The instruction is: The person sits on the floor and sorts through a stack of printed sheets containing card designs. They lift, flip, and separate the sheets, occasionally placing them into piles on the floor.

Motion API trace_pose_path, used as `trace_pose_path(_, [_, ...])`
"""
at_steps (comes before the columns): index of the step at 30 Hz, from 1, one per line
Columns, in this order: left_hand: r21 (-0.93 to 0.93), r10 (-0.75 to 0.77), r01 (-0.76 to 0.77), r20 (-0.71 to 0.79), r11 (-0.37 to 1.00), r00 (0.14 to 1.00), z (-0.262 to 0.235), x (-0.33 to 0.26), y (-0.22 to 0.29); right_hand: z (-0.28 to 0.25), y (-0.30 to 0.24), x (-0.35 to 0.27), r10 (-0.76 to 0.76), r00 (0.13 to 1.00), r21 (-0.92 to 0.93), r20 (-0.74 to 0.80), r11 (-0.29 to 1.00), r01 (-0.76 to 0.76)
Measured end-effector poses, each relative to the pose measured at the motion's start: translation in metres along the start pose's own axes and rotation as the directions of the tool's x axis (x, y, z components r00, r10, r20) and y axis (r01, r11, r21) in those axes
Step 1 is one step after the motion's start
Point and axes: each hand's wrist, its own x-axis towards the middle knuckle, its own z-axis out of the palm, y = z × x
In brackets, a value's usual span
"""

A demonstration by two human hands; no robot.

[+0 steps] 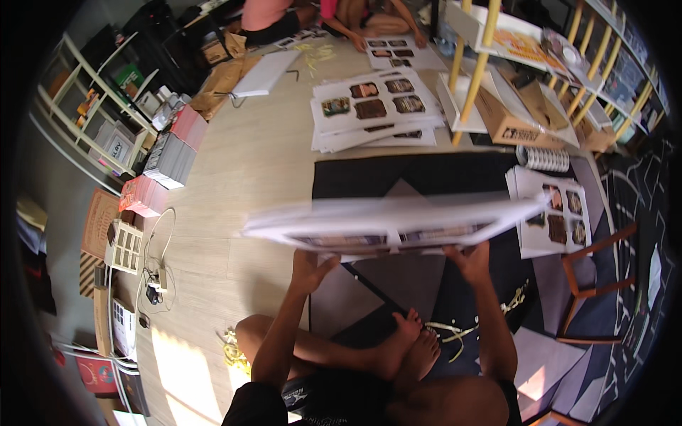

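Both hands, left (310, 264) and right (470, 257), grip a sheet stack (391, 221) by its near edge, held level over the black mat (440, 177), apparently to keep it square

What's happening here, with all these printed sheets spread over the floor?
A person sits cross-legged on the floor and holds a stack of large printed sheets up, nearly flat, above a black mat. The left hand grips its near edge on one side, the right hand on the other. More picture sheets lie farther out on the wooden floor, another pile lies to the right, and other people sit at the far end.
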Motion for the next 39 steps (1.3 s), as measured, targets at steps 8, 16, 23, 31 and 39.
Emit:
trace_pose_path(8, [0.093, 0.013, -0.024, 0.115, 0.995, 0.993, 0.001, 0.001, 0.027, 0.001, -0.016, 0.003, -0.096, 0.994, 0.020, 0.051, 0.995, 0.095])
trace_pose_path(16, [0.043, 0.010, -0.012, 0.044, 0.999, 0.999, -0.004, 0.008, 0.015, 0.011, -0.033, 0.003, 0.114, 0.991, 0.045, -0.065, 0.993, -0.111])
trace_pose_path(23, [0.062, -0.075, 0.074, 0.015, 0.995, 0.997, 0.010, 0.017, 0.029, 0.000, -0.102, 0.015, -0.537, 0.815, -0.324, -0.219, 0.828, 0.458])
trace_pose_path(31, [0.068, -0.039, 0.036, 0.050, 0.997, 0.998, -0.001, 0.012, 0.027, 0.189, -0.265, 0.017, -0.276, 0.778, -0.780, 0.564, 0.133, 0.612])
trace_pose_path(39, [0.328, 0.237, -0.145, -0.262, 0.934, 0.936, -0.032, -0.011, 0.018, 0.159, -0.285, 0.021, -0.296, 0.846, -0.759, 0.444, 0.378, 0.531])
